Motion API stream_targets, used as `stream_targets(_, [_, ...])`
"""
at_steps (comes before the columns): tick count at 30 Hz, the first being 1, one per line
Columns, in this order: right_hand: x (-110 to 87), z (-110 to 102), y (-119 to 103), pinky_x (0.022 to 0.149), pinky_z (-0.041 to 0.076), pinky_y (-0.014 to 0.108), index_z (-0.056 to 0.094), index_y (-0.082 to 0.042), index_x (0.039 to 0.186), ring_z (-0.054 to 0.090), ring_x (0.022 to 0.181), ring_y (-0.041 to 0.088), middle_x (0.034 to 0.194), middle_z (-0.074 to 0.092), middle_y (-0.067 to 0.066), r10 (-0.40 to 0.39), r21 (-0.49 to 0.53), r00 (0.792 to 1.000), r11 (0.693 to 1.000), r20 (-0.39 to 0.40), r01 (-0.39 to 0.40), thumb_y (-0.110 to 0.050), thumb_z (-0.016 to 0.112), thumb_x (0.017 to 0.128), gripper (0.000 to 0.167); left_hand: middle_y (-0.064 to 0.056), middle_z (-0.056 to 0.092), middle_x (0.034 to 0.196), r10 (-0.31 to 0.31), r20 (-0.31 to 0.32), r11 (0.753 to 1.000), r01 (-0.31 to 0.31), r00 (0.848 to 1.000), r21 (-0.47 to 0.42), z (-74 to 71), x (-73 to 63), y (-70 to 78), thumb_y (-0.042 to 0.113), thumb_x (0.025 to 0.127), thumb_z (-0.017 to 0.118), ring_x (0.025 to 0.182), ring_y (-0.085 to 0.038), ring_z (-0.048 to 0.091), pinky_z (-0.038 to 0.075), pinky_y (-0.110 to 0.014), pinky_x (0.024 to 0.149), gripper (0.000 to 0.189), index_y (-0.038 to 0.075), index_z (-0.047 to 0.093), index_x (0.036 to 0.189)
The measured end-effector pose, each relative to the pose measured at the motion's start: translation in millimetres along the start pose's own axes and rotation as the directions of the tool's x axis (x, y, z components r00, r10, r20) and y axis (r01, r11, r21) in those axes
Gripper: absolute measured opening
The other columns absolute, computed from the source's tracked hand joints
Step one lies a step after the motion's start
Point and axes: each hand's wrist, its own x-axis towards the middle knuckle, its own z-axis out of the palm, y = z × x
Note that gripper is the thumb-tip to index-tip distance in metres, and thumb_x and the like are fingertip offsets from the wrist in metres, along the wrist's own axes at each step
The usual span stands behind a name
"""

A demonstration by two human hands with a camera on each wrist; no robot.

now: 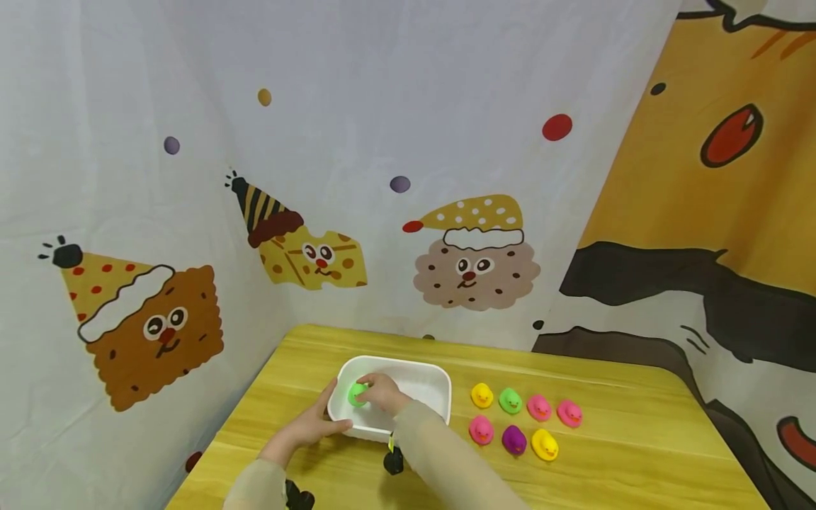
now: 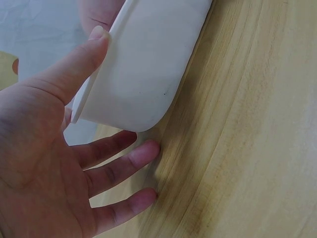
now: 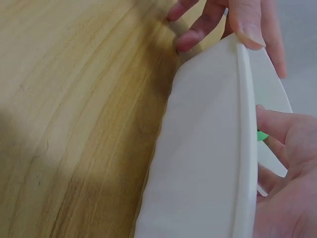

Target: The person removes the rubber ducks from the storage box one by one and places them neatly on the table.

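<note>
A white rectangular plastic container (image 1: pixel 423 382) stands on the wooden table. My left hand (image 1: pixel 309 426) holds its near left corner, the thumb on the front rim and the index finger along the left side. In the left wrist view the other fingers spread loosely below that corner. Inside the container, at its left end, my right hand (image 1: pixel 382 392) pinches a green rubber duck (image 1: pixel 355 394) between thumb and fingers. The right wrist view shows only a sliver of the green duck (image 3: pixel 262 135) behind the container's wall.
Right of the container, small rubber ducks stand in two rows: yellow (image 1: pixel 482 395), green (image 1: pixel 511 401) and two pink in back; pink (image 1: pixel 481 429), purple (image 1: pixel 514 440) and yellow (image 1: pixel 545 445) in front. A cartoon-printed cloth (image 1: pixel 357 142) hangs behind the table (image 1: pixel 637 439).
</note>
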Motion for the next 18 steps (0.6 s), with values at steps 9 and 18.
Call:
stream_targets(9, [-1.9,1.2,-1.5,0.09,0.046,0.041,0.07,-0.001,0.104,0.058,0.095,0.026,0.104,0.067,0.011,-0.06,-0.09,0.998,0.994,-0.018,0.058,-0.006,0.075,0.079,0.025,-0.033,0.021,0.152,-0.032,-0.009,0.999,0.031,0.999,-0.03,1.8,-0.3,2.4,0.024,0.086,0.076,0.126,-0.044,0.04,0.034,-0.059,0.102,0.102,0.003,0.005,0.155])
stream_targets(18, [-4.9,-1.9,-3.9,0.09,0.047,0.043,0.069,-0.001,0.104,0.058,0.096,0.027,0.105,0.067,0.012,-0.079,-0.093,0.997,0.993,0.0,0.078,-0.005,0.074,0.08,0.024,-0.035,0.022,0.151,-0.03,-0.009,0.999,0.03,1.0,-0.025,0.3,-0.7,-1.8,0.025,0.086,0.076,0.125,-0.044,0.043,0.037,-0.058,0.1,0.102,0.002,0.004,0.155])
